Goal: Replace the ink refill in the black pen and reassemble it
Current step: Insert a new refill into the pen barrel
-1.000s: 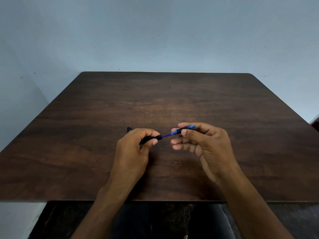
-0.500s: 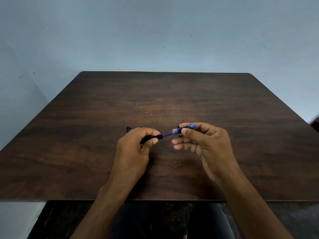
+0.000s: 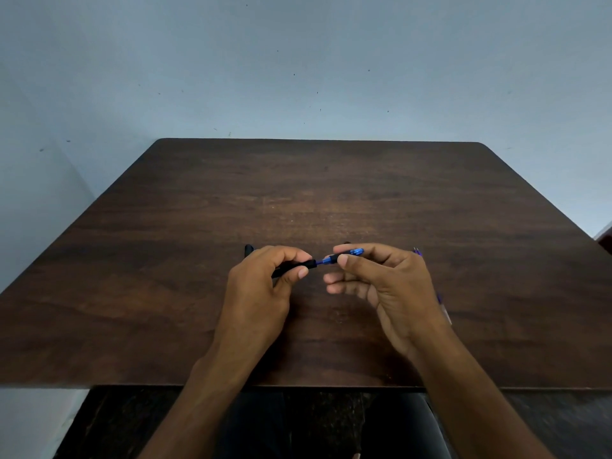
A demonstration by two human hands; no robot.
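My left hand (image 3: pixel 261 286) grips the black pen barrel (image 3: pixel 299 266) just above the dark wooden table (image 3: pixel 165 276); the barrel's far end (image 3: pixel 248 250) pokes out behind my fingers. A thin blue refill (image 3: pixel 322 261) runs from the barrel's open mouth to the blue tip section (image 3: pixel 347 255), which my right hand (image 3: pixel 381 283) pinches between thumb and forefinger. Only a short stretch of refill shows between the two pieces. Both hands hover near the middle of the table.
Behind my right hand, thin purple refill tips (image 3: pixel 417 251) and another slender piece (image 3: pixel 443 309) lie on the table, mostly hidden. The table's near edge (image 3: pixel 298 387) runs above my lap. A pale blue wall stands behind.
My right hand has moved left toward the barrel, so the exposed length of blue refill between the two pieces has become shorter. My left hand has barely moved.
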